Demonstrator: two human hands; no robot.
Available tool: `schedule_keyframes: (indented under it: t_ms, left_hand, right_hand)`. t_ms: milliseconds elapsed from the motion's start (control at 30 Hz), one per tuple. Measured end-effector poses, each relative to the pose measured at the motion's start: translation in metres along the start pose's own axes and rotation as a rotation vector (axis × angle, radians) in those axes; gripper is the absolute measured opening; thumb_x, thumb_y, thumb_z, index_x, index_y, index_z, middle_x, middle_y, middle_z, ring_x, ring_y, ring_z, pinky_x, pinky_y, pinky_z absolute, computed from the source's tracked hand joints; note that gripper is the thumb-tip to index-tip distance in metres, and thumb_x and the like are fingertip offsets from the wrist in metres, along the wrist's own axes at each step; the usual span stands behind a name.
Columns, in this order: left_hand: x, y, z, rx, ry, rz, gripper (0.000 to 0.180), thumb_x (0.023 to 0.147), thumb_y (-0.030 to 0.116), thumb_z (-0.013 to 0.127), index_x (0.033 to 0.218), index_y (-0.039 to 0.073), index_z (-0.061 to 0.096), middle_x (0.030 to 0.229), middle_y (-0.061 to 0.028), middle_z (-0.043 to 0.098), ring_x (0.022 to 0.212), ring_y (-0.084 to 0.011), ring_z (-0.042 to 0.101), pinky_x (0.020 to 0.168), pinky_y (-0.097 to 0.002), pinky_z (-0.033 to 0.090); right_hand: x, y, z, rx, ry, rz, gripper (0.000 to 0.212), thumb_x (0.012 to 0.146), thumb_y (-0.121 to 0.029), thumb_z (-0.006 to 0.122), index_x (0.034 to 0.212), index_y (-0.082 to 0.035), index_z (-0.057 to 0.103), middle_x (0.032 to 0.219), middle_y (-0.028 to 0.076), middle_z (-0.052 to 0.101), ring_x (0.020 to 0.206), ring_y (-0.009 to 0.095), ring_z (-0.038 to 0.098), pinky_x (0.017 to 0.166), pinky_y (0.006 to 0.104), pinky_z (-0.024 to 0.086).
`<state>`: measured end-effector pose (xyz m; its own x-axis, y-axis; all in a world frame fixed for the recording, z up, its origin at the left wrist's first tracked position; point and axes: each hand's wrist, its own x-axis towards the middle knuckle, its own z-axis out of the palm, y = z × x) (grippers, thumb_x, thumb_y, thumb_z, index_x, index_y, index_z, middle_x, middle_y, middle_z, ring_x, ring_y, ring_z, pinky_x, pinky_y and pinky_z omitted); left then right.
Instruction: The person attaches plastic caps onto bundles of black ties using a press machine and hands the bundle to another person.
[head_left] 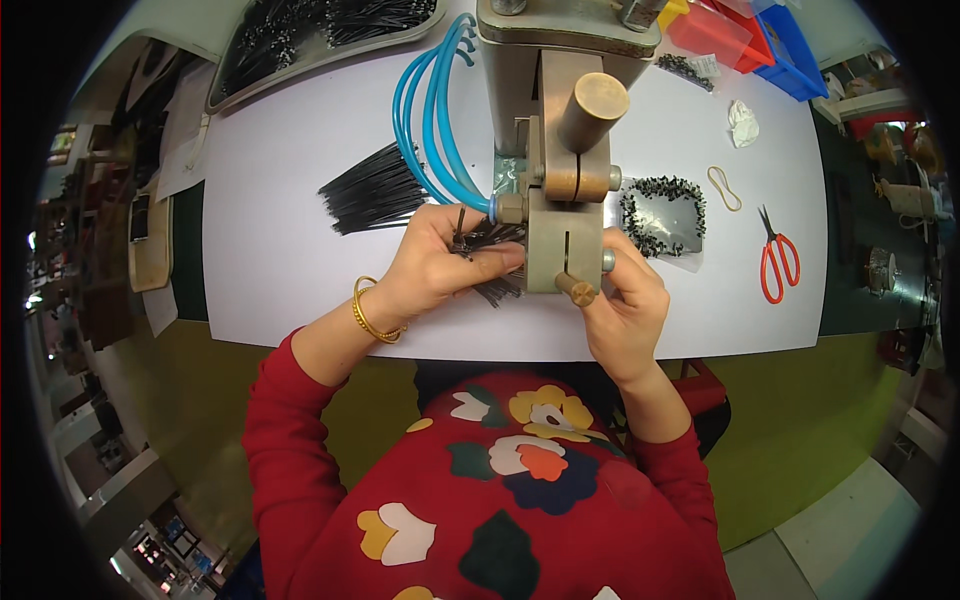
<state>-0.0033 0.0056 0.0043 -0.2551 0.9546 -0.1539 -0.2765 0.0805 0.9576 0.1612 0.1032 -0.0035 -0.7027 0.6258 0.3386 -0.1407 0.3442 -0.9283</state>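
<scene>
A bench-top metal press with a brass knob stands in front of me. My left hand, a gold bangle at its wrist, is closed round a bunch of thin black wires on the press's left side. The wires' lower ends hang below the thumb. My right hand is bent up against the press's right side. Its fingertips are behind the press head, so whatever they hold is hidden. More black wires lie in a fanned bundle left of my left hand.
Blue air hoses curve into the press. To the right are a clear tray of small black pieces, a rubber band, red-handled scissors and crumpled tissue. A metal tray of wires and a blue bin stand farther back.
</scene>
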Motion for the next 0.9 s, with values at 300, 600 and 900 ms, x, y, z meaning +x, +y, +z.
schedule_keyframes:
  t_ms: [300,600,900]
  left_hand:
    - [0.0006,-0.0023,0.0000,0.087,0.004,0.015,0.018,0.073,0.001,0.065,0.089,-0.005,0.062,0.078,-0.0017,0.062,0.069,-0.0028,0.053,0.063,-0.0174,0.045]
    - [-0.0022,-0.0015,0.0016,0.093,0.019,-0.015,0.017,0.073,0.003,0.065,0.088,-0.005,0.062,0.075,-0.0011,0.062,0.068,-0.0026,0.053,0.062,-0.0172,0.045]
    - [-0.0025,0.0016,0.0006,0.071,0.012,-0.062,0.017,0.074,0.003,0.064,0.089,-0.005,0.062,0.074,-0.0015,0.062,0.069,-0.0030,0.054,0.062,-0.0173,0.045]
  right_hand:
    - [0.0033,-0.0048,0.0009,-0.094,0.038,-0.042,0.010,0.067,0.009,0.063,0.074,0.003,0.060,0.079,0.011,0.061,0.068,0.020,0.054,0.057,0.0270,0.043]
    - [0.0019,-0.0044,0.0012,-0.073,0.039,-0.013,0.010,0.066,0.009,0.064,0.074,0.003,0.061,0.079,0.011,0.062,0.068,0.020,0.054,0.058,0.0270,0.043]
    - [-0.0060,-0.0011,-0.0001,0.154,0.063,0.155,0.008,0.071,0.007,0.064,0.078,0.003,0.063,0.082,0.010,0.063,0.063,0.012,0.054,0.053,0.0222,0.043]
